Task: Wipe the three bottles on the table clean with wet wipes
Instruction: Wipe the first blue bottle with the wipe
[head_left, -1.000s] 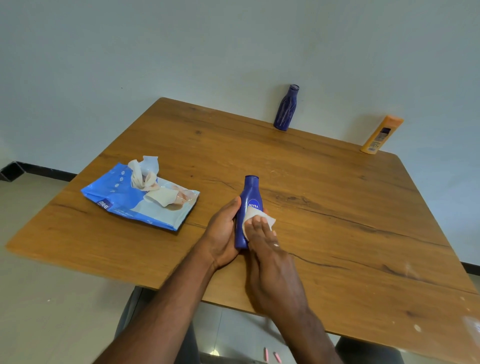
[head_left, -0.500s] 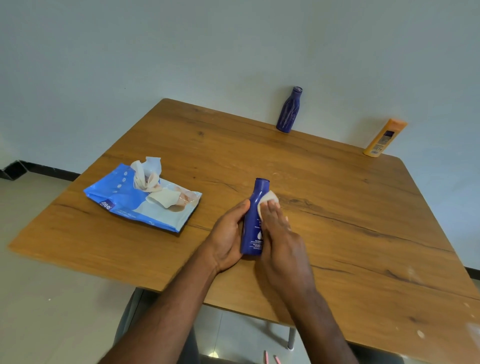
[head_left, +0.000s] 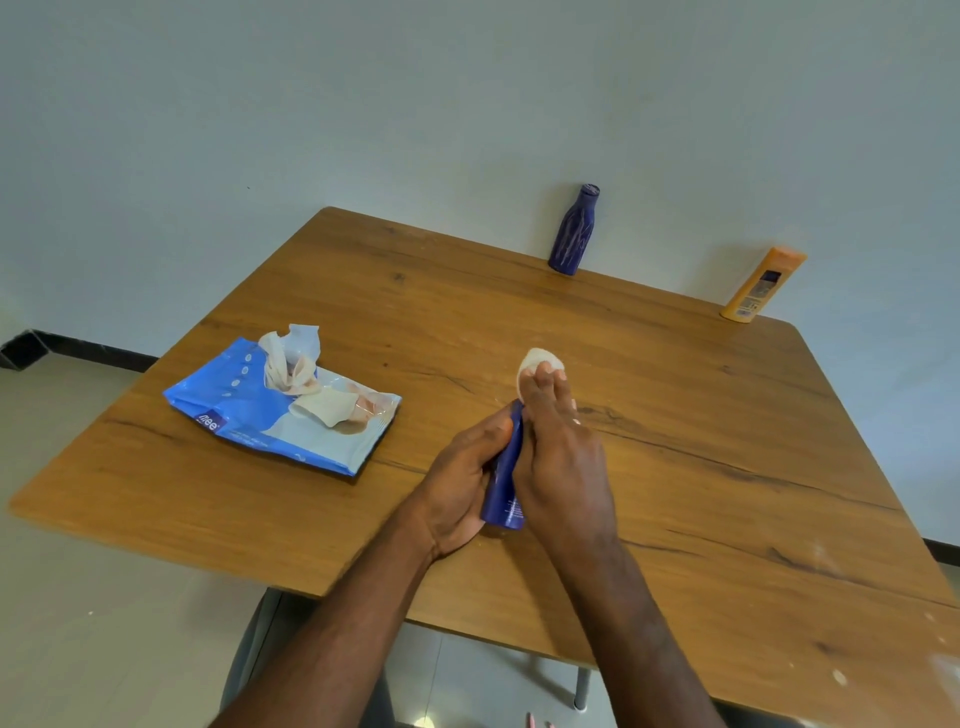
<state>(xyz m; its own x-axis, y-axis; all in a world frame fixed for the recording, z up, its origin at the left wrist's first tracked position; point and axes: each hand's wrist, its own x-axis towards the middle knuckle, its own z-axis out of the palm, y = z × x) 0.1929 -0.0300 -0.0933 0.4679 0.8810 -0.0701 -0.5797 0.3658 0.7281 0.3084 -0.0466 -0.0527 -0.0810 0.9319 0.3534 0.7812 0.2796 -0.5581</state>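
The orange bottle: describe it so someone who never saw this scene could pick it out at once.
Start at the wooden table and follow its far edge along the wall to the right corner. The orange bottle stands there, leaning against the wall. Its neighbour along that edge is a dark blue bottle; this is the only orange one.

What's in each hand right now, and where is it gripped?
The left hand grips the blue bottle round its lower body. The right hand presses a wet wipe over the bottle's top with its fingers.
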